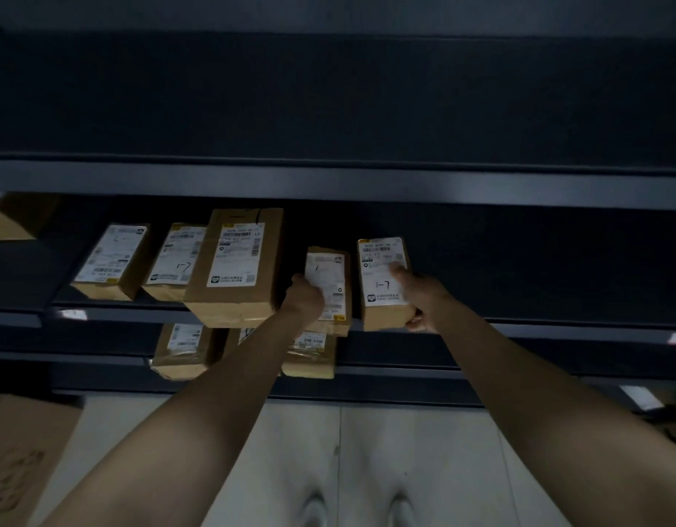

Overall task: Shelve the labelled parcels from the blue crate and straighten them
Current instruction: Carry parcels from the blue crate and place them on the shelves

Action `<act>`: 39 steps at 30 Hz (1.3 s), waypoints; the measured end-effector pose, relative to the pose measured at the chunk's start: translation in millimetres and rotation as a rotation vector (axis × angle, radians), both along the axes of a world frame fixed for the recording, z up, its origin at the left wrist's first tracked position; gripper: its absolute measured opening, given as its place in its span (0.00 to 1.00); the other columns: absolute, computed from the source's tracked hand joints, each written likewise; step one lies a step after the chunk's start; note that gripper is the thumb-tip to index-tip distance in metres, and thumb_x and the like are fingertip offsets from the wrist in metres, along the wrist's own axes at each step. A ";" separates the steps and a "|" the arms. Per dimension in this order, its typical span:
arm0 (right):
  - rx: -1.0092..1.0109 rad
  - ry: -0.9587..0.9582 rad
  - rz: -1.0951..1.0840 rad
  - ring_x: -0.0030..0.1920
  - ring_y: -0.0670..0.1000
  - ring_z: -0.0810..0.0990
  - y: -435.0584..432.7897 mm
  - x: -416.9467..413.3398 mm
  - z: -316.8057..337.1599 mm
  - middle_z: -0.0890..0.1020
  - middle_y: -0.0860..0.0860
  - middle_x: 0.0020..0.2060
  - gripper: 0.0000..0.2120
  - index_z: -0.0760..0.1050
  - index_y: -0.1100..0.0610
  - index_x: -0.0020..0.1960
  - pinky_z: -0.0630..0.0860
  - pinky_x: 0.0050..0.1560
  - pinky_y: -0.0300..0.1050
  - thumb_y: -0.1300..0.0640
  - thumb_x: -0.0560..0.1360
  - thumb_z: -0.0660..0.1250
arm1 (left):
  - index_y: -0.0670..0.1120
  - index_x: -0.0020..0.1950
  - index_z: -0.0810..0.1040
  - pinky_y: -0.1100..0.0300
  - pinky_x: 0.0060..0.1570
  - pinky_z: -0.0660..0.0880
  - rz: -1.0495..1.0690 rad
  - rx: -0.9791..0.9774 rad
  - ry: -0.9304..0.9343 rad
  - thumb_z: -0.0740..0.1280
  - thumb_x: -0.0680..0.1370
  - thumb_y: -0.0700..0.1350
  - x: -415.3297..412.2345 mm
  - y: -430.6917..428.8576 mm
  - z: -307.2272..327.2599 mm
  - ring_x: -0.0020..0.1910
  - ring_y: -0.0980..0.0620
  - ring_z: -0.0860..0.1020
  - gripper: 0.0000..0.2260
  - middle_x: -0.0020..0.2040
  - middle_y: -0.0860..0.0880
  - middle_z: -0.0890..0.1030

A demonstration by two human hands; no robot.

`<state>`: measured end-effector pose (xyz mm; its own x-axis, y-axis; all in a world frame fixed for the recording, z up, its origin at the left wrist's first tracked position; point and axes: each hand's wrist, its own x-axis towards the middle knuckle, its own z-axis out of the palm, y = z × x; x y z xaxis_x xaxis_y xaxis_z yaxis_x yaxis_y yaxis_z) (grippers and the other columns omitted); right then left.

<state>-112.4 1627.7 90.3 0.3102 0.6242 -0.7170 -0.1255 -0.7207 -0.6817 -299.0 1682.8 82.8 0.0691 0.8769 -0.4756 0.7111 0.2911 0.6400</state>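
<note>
Several brown cardboard parcels with white labels lie in a row on a dark shelf [519, 325]. My right hand [424, 298] grips the rightmost parcel [380, 271], marked "1-7", with a finger on its label and the thumb under its front end. My left hand [304, 294] holds the left side of the neighbouring small parcel [330, 275], which overhangs the shelf's front edge. Left of it lies a large parcel [237, 268], then two smaller ones [176, 260] [112, 260]. The blue crate is out of view.
On the shelf below lie more labelled parcels [180, 348] [310, 355]. An upper shelf board [329, 180] runs across above the row. A big cardboard box [20, 450] stands on the pale floor at the lower left. Another box [9, 218] sits at the far left.
</note>
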 end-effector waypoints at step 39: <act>-0.512 -1.814 -0.410 0.62 0.60 0.71 -586.7 80.5 258.2 0.77 0.56 0.60 0.19 0.71 0.56 0.65 0.65 0.59 0.53 0.48 0.77 0.62 | 0.44 0.61 0.76 0.48 0.58 0.66 -1.564 1.568 -0.520 0.65 0.76 0.41 264.4 -489.2 275.4 0.58 0.41 0.75 0.14 0.57 0.43 0.79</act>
<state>-31.9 1041.0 348.5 0.8325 0.1979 0.5175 0.1942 -0.9790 0.0621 -34.6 1193.6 358.3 0.6953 -0.4198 0.5834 -0.4380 -0.8910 -0.1191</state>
